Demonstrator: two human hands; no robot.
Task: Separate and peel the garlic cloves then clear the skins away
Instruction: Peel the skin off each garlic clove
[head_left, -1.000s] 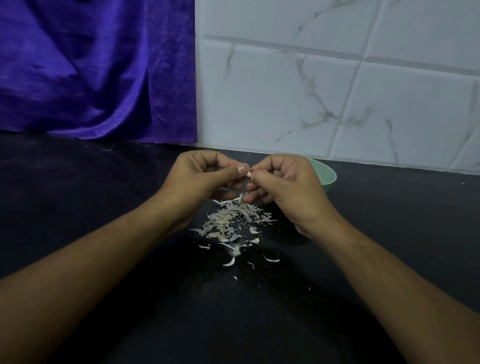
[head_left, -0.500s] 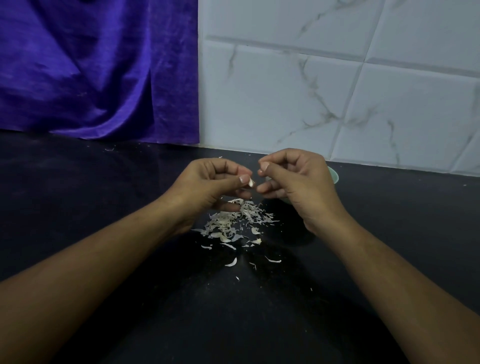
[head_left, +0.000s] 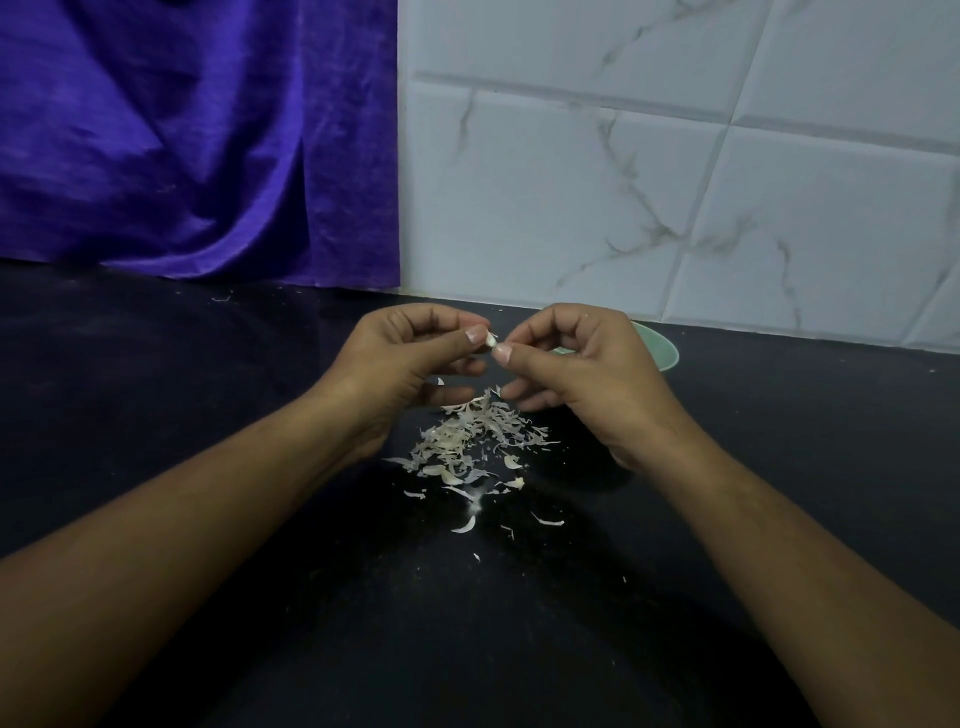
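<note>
Watching the head view, I see the left hand and right hand held just above the skins, which lie in a loose heap on the counter. (operator)

What have they got hold of? (desk)

One clove, small and pale, directly above the far edge of the skins. The left thumb and forefinger pinch it from one side, and the right thumb and forefinger pinch its other end. The remaining fingers of both hands are curled in loosely, the lowest ones hanging just over the skins. Whether the clove is fully peeled I cannot tell, because it is too small. (operator)

Anything else near that heap? (desk)

A green bowl beyond and right of the skins, mostly hidden behind the right hand. I cannot see inside it. Stray flakes lie scattered on the near side of the skins. Far behind the skins, purple cloth hangs to the left and marbled tiles stand to the right. (operator)
</note>
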